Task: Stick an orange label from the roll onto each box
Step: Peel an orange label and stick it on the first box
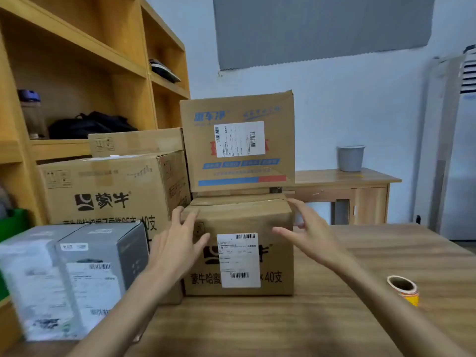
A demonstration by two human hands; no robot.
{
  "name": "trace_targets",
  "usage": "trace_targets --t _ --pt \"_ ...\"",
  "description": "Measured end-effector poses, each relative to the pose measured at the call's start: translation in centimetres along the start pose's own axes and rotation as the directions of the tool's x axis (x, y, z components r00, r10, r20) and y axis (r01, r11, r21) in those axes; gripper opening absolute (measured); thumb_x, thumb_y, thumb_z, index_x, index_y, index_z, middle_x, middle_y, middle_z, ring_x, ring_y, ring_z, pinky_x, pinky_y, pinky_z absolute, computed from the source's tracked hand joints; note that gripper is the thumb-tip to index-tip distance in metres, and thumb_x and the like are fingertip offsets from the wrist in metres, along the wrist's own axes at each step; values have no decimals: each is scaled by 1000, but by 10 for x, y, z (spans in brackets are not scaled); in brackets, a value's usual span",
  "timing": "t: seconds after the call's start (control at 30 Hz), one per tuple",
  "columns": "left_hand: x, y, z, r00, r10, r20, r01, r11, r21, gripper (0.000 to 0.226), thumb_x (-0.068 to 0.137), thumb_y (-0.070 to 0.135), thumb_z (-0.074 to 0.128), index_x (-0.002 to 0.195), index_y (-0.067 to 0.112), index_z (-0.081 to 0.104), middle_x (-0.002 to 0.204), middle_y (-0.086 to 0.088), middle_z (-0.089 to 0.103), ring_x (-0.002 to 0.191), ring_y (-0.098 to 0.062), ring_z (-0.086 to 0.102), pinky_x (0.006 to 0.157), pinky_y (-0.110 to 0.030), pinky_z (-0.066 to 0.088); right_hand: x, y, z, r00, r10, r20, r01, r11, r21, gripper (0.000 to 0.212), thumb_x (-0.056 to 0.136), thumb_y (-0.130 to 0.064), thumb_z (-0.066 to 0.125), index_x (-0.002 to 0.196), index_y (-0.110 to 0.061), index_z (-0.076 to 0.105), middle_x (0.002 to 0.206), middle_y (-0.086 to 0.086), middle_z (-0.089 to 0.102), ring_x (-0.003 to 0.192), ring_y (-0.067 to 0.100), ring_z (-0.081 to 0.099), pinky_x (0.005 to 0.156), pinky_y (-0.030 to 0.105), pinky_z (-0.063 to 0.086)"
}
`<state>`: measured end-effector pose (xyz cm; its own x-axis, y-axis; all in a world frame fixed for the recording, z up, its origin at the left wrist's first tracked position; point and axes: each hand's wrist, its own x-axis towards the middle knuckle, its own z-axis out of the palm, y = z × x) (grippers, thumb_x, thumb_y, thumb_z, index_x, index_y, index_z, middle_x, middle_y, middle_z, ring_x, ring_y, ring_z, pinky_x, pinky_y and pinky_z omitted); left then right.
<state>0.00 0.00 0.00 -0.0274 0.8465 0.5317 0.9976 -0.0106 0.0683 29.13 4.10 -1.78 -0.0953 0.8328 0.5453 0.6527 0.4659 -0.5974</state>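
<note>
Shows the roll of orange labels standing on end on the wooden table, well right of the small cardboard box. Has the left hand laid on that box's upper left corner, fingers straight, and the right hand spread wide by its upper right corner, gripping nothing, contact unclear. Puts a blue-printed box behind and above, a grey box to the left.

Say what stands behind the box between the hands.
A blue-printed carton with a white shipping label rises behind the box. What carries it is mostly hidden; only a cardboard edge shows.
</note>
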Motion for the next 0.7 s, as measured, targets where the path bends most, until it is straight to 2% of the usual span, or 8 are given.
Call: trace_targets --t 0.07,0.13,0.2,0.3,0.43,0.57,0.7 --pt "8 0 0 998 -44 45 42 997 63 67 101 60 40 158 31 18 165 -12 18 105 -32 68 81 -39 53 15 -8 10 1000 -5 25 5 1000 -8 87 75 -71 62 150 -44 24 159 -1 31 145 19 32 113 53 36" --pt "12 -4 1 990 -74 121 62 993 104 65 102 59 36 158 34 14 166 -15 14 109 -35 66 85 -40 52 26 -10 20 997 40 72 -38 999 -31 84 82 -62 66 152 -42 23 161 5 26 149 23 24 116 52 30" --pt "13 -5 8 983 -76 169 59 993 104 61 104 56 35 158 35 15 166 -16 13 115 -38 63 91 -42 51 31 -2 28 994 83 65 -79 995 -60 76 85 -56 66 149 -37 30 155 8 36 144 28 33 113 51 34" --pt "11 -5 14 985 -57 164 52 998 36 56 106 50 34 158 34 19 164 -20 15 115 -42 62 93 -46 51 30 9 28 996 86 36 -84 995 -47 62 87 -53 66 141 -32 42 136 6 56 125 28 51 103 51 44" --pt "5 5 16 990 -36 134 47 996 -77 49 106 48 34 154 34 30 155 -20 24 123 -45 50 95 -51 48 18 14 21 998 60 -15 -61 998 -5 56 86 -50 68 136 -32 48 128 4 62 115 25 57 97 49 49" --pt "-6 25 21 994 -9 110 20 995 -101 48 106 50 32 154 40 27 158 -13 21 130 -45 40 98 -54 45 4 25 -3 997 57 -49 -58 998 -18 56 86 -49 70 135 -33 50 128 2 63 113 22 58 95 47 51" --pt "-16 53 21 995 64 73 -50 982 -183 47 107 47 34 153 42 30 159 -11 22 132 -42 38 101 -52 43 -14 42 -37 994 62 -91 -66 997 -45 54 85 -45 73 134 -33 54 123 -1 66 110 19 60 93 45 52"
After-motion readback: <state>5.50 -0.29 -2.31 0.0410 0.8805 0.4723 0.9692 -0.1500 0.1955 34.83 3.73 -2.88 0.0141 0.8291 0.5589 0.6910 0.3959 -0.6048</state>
